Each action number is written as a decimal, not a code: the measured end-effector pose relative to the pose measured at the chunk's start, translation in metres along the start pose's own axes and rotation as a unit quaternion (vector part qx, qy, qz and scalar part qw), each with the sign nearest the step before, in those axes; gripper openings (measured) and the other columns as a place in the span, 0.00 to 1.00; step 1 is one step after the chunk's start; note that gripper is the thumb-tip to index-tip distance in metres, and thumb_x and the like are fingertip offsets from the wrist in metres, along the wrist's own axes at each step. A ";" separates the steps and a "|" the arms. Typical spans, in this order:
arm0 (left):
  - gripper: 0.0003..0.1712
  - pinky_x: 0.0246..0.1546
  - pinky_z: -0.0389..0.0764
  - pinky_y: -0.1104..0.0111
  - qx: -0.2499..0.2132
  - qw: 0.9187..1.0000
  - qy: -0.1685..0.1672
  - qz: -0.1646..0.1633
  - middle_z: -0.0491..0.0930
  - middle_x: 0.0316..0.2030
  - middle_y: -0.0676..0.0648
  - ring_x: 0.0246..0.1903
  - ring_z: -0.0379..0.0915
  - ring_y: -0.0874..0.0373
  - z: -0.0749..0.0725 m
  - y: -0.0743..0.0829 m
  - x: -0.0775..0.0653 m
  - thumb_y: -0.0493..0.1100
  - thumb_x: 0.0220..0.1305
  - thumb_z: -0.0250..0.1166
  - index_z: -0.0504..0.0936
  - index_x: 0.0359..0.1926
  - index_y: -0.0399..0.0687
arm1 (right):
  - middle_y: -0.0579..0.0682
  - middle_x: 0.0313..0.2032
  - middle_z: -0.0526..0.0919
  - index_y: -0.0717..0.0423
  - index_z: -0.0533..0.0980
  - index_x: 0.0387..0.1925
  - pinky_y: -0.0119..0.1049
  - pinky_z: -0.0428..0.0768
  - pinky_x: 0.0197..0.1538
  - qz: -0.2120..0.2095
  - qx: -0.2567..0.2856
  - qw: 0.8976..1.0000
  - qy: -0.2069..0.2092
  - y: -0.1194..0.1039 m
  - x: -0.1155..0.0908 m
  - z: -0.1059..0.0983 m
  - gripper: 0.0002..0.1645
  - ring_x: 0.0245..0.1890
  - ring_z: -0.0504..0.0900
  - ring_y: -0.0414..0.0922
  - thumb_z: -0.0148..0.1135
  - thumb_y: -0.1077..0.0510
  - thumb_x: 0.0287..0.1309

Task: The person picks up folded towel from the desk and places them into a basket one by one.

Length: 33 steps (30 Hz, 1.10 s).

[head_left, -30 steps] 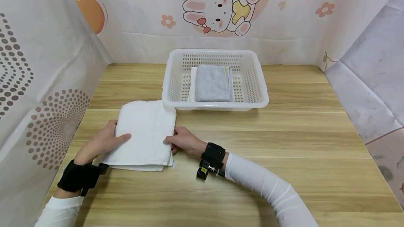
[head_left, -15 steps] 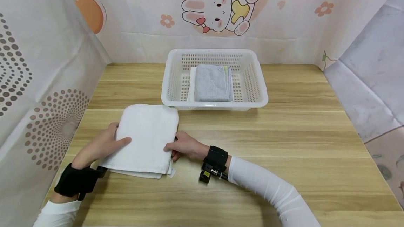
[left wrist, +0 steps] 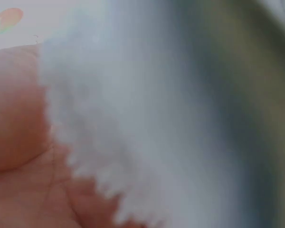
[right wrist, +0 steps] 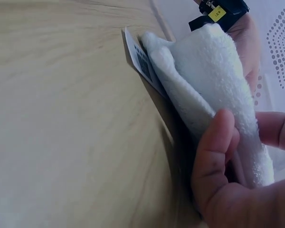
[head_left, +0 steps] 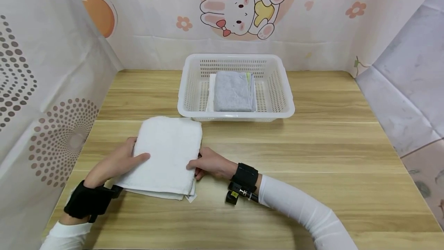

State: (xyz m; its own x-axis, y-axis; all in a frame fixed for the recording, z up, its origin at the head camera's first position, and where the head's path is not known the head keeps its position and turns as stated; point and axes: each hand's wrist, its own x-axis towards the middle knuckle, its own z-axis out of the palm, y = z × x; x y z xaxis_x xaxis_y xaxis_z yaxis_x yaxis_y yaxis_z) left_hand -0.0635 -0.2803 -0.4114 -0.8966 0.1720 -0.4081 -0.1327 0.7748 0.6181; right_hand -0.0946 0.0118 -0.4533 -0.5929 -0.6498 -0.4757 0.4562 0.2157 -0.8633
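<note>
A folded white towel (head_left: 166, 153) lies between my two hands at the left of the table, its layers slightly offset along the near edge. My left hand (head_left: 119, 163) grips the towel's left side, thumb on top and the other fingers mostly hidden beneath. At the opposite side my right hand (head_left: 213, 163) pinches the edge, thumb above and curled fingers below. The right wrist view shows the towel's thick edge (right wrist: 209, 71) raised off the table there, with a label (right wrist: 142, 61) sticking out. Blurred white cloth (left wrist: 133, 118) fills much of the left wrist view.
A white perforated basket (head_left: 236, 115) stands at the back middle, just beyond the towel's far right corner. Inside it a folded grey towel (head_left: 232, 92) lies over a white cloth (head_left: 210, 95). Printed curtains (head_left: 152, 49) hang around the wooden table (head_left: 329, 146).
Both hands have shifted the towel a little to the right and toward the near edge. The basket and the cloths in it have stayed put.
</note>
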 end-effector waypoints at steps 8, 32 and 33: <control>0.50 0.57 0.69 0.41 0.006 1.000 0.006 0.008 0.59 0.65 0.18 0.61 0.65 0.32 0.005 0.003 0.000 0.56 0.72 0.58 0.47 0.71 0.19 | 0.49 0.19 0.76 0.64 0.75 0.34 0.29 0.79 0.25 0.004 0.003 1.000 0.002 0.000 -0.007 -0.004 0.03 0.17 0.76 0.38 0.61 0.68 0.56; 0.45 0.54 0.71 0.48 -0.005 1.000 0.000 0.030 0.63 0.63 0.20 0.57 0.69 0.38 0.007 0.006 0.000 0.52 0.73 0.59 0.50 0.69 0.19 | 0.50 0.21 0.76 0.66 0.74 0.39 0.29 0.80 0.25 0.010 0.004 1.000 0.007 0.005 -0.011 -0.010 0.08 0.18 0.76 0.39 0.61 0.68 0.56; 0.45 0.54 0.71 0.47 -0.006 1.000 -0.001 0.030 0.62 0.63 0.20 0.57 0.68 0.37 0.007 0.006 0.000 0.52 0.73 0.59 0.50 0.69 0.19 | 0.50 0.20 0.76 0.66 0.74 0.39 0.29 0.80 0.25 0.011 0.004 1.000 0.007 0.005 -0.012 -0.010 0.09 0.18 0.76 0.39 0.61 0.68 0.56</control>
State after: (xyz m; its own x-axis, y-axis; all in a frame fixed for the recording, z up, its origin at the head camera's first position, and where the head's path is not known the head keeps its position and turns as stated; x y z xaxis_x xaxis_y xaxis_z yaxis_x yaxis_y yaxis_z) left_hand -0.0616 -0.2715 -0.4124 -0.9025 0.2196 -0.3706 -0.0827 0.7559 0.6494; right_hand -0.0925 0.0278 -0.4534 -0.5916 -0.6346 -0.4973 0.4749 0.2241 -0.8510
